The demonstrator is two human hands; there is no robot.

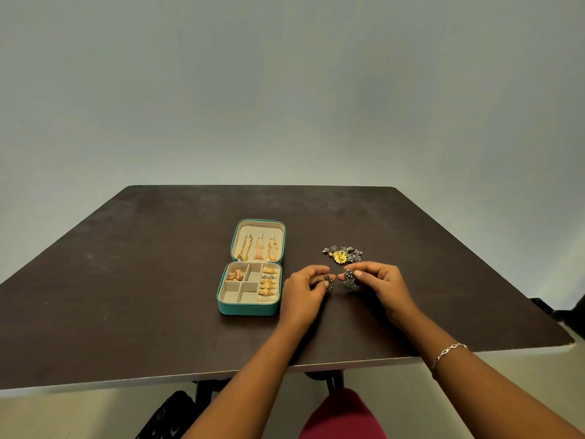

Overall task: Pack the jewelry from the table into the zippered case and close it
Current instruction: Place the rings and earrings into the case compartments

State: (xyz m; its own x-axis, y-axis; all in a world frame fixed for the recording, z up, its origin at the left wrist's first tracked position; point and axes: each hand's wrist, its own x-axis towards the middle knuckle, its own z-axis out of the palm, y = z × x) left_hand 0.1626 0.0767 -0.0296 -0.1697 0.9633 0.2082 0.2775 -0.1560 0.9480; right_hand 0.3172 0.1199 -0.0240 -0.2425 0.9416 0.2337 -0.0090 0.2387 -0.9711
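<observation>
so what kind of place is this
Probably a plain room at home, hard to be sure: a dark table against a blank pale wall, an open teal jewelry case and loose jewelry on it.

1. We see a teal zippered case lying open flat on the table, its lid folded back on the far side.
2. In the beige lid, three chains hang side by side, gold and orange.
3. In the divided base, gold rings sit in a row down the right column, and a gold heap fills the far-left compartment.
4. To the right of the case, apart from it, we find a loose pile of dark silver pieces around a yellow flower.
5. Just in front of that pile, the left hand pinches a small dark piece, and the right hand pinches a larger dark piece.
</observation>
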